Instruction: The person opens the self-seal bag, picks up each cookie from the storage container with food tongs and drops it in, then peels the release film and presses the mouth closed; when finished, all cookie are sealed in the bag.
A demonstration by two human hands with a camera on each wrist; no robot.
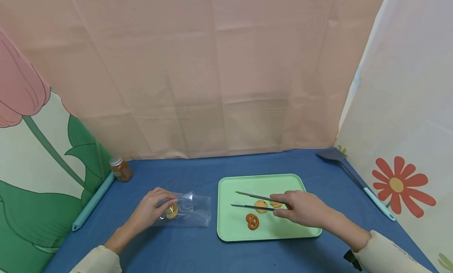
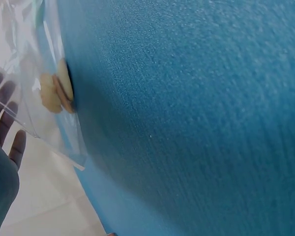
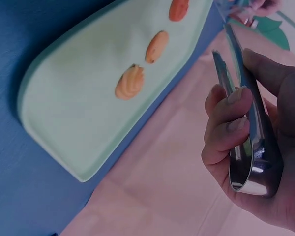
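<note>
Left hand [image 1: 152,206] reaches in low, palm down, fingers pinching one end of clear bag [image 1: 199,210], cookies inside, left of tray. Right hand [image 1: 301,208] stretches over green tray [image 1: 290,230], thumb and fingers curled round metal tongs [image 1: 261,197], tong arms apart. We see pretzel [image 1: 253,225], round cookie [image 1: 261,203] and swirled cookie [image 1: 275,204] below; tongs partly block our view of round one. Jar [image 1: 122,171] back left, spatula [image 1: 332,154] far right.
</note>
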